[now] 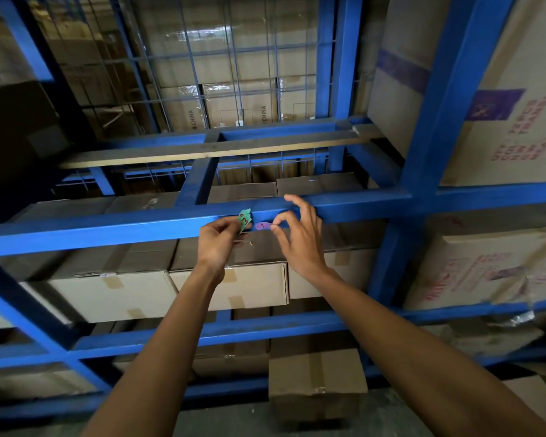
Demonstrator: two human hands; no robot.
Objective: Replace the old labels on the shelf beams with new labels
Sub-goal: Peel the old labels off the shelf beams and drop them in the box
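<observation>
Both arms reach up and forward to the blue shelf beam [139,228]. The left hand [218,241] has its grip closed on a green label [245,218], pinched at the beam's face. The right hand [297,234] pinches the edge of a purple label [262,225] lying on the beam, its other fingers spread above

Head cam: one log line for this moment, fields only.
left hand: holds green label | right hand: fingertips at purple label on blue beam | purple label: on beam, peel or press unclear
</observation>
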